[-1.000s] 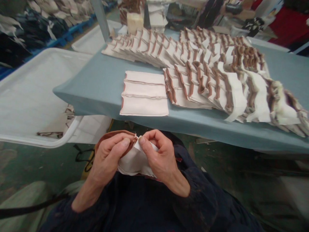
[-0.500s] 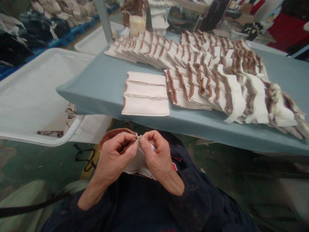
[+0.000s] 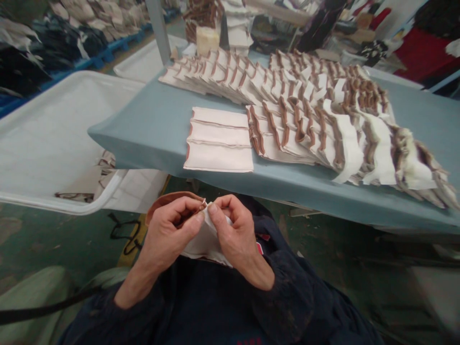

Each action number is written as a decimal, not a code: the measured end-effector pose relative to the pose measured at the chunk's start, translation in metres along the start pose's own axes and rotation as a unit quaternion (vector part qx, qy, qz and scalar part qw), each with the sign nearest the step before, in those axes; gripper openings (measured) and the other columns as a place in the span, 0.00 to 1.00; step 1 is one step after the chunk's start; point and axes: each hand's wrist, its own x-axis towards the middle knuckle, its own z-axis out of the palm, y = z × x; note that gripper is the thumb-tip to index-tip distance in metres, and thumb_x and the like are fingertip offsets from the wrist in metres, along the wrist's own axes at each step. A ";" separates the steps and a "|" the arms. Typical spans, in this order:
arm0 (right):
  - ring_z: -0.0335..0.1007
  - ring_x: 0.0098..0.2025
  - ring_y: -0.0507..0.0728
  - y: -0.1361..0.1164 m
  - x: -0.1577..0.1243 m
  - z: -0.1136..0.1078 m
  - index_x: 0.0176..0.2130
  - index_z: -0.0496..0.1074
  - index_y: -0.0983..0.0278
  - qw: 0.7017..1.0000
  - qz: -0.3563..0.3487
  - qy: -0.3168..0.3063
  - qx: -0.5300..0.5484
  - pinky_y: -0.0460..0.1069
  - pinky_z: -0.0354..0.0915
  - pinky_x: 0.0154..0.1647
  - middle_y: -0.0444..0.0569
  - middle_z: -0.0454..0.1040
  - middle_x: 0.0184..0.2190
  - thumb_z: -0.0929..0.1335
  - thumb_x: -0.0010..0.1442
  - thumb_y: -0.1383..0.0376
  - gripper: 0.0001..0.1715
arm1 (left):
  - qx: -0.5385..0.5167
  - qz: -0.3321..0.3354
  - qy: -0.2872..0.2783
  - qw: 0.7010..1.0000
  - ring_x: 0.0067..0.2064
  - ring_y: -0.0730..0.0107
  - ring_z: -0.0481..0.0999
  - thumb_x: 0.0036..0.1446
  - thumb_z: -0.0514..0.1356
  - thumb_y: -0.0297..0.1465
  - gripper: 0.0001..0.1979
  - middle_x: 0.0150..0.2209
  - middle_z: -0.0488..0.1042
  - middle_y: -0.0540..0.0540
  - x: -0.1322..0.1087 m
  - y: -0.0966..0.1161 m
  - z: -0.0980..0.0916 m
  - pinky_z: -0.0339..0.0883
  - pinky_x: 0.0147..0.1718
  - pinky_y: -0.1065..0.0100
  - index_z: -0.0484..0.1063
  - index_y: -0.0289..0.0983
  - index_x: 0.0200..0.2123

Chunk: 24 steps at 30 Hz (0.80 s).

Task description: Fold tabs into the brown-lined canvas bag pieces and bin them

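Above my lap, my left hand [image 3: 174, 235] and my right hand [image 3: 235, 230] meet, each pinching the edge of one sewn fabric piece [image 3: 203, 242]. It has a white cloth side and a brown part [image 3: 168, 199] that curves out behind my left fingers. Thumbs and forefingers are pressed together almost tip to tip. A small pale bit of the edge sticks up between them. The lower part of the piece hangs toward my lap, partly hidden by my hands.
Ahead stands a table with a blue-grey cover [image 3: 143, 124]. A flat white panel [image 3: 219, 139] with brown edging lies near its front edge, beside overlapping rows of similar pieces [image 3: 294, 129]. On the left is a large white bin [image 3: 64, 143] with a few pieces inside.
My hands keep the same pinch, with the right fingers shifted very slightly away from the left. More white cloth shows between them. The view has moved a little.
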 end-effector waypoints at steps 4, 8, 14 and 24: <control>0.63 0.24 0.51 0.001 -0.003 0.001 0.37 0.74 0.60 1.000 -0.001 -0.015 0.011 0.46 0.57 0.25 0.40 0.74 0.24 0.73 0.68 0.49 0.19 | -0.012 0.004 0.003 1.000 0.32 0.62 0.81 0.53 0.72 0.38 0.08 0.32 0.86 0.44 -0.003 -0.001 -0.003 0.74 0.30 0.69 0.82 0.39 0.29; 0.62 0.23 0.50 0.002 -0.004 0.002 0.37 0.74 0.60 1.000 0.004 -0.015 0.011 0.46 0.57 0.25 0.40 0.74 0.25 0.73 0.68 0.48 0.19 | -0.009 0.006 -0.007 1.000 0.34 0.59 0.84 0.53 0.73 0.38 0.09 0.36 0.89 0.42 -0.005 -0.002 -0.007 0.76 0.30 0.67 0.84 0.40 0.31; 0.64 0.24 0.51 0.002 -0.006 0.001 0.38 0.74 0.60 0.999 -0.014 -0.019 -0.024 0.46 0.57 0.26 0.40 0.74 0.24 0.73 0.70 0.50 0.17 | 0.024 0.029 0.009 0.999 0.30 0.63 0.81 0.53 0.68 0.35 0.05 0.31 0.85 0.46 -0.005 -0.002 -0.006 0.73 0.28 0.69 0.81 0.41 0.30; 0.64 0.23 0.51 -0.010 -0.010 0.000 0.38 0.76 0.60 0.988 -0.084 -0.014 -0.127 0.48 0.55 0.26 0.39 0.71 0.23 0.72 0.71 0.52 0.15 | 0.146 0.132 0.060 0.979 0.24 0.70 0.73 0.58 0.62 0.29 0.05 0.28 0.80 0.54 -0.016 0.011 -0.006 0.65 0.26 0.68 0.78 0.43 0.31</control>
